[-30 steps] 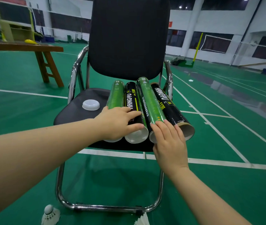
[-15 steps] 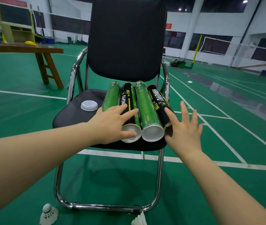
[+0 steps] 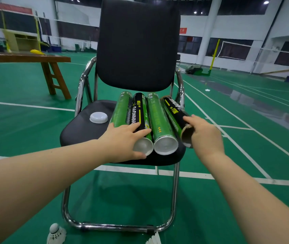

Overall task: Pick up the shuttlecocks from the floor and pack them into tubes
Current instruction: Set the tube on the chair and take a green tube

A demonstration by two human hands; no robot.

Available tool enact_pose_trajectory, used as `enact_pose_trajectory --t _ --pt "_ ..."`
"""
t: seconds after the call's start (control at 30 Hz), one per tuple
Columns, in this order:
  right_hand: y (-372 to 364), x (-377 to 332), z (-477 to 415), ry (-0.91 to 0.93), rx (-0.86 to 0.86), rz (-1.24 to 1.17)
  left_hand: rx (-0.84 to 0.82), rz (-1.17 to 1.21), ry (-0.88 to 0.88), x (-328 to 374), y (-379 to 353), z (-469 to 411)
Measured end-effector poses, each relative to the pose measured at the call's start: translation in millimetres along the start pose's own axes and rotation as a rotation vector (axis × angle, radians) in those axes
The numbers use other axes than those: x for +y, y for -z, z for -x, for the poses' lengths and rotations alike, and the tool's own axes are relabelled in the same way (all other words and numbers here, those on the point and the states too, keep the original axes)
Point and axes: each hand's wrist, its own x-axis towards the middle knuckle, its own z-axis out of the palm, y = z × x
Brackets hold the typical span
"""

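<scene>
Four shuttlecock tubes lie side by side on the black chair seat (image 3: 76,132). My left hand (image 3: 122,140) lies flat over the near ends of the left green tube (image 3: 120,110) and the black tube (image 3: 137,110), thumb under the white cap end. A second green tube (image 3: 157,120) lies between my hands, untouched. My right hand (image 3: 206,136) curls round the open near end of the right black tube (image 3: 173,111). One shuttlecock (image 3: 56,234) stands on the floor at the lower left. Another shuttlecock (image 3: 153,239) is cut off by the bottom edge.
A loose white tube cap (image 3: 98,117) sits on the seat left of the tubes. The chair's chrome frame (image 3: 119,226) runs along the floor between the two shuttlecocks. A wooden bench (image 3: 25,58) stands at the back left. Green court floor with white lines surrounds the chair.
My right hand went from spread open beside the right black tube to curling round its near end, and that end has swung out to the right. My left hand stayed on the left tubes.
</scene>
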Motion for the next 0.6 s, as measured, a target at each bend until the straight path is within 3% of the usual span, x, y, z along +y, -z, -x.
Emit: enact_pose_trajectory --t 0.17,0.27,0.47,0.6 --pt "35.7 -17.4 3.9 0.073 0.202 -0.119 0.012 0.071 0.005 1.6 1.4 -2.2" --pt "45.2 -38.9 11.1 0.138 0.230 -0.250 0.195 0.162 0.020 1.7 14.5 1.3" --pt "30.5 -104.1 40.7 0.259 0.081 -0.535 0.577 0.074 -0.158 -19.4 64.9 26.7" --pt "15.0 -137.0 64.5 0.255 -0.060 -0.740 0.477 -0.110 -0.350 -52.2 73.8 71.6"
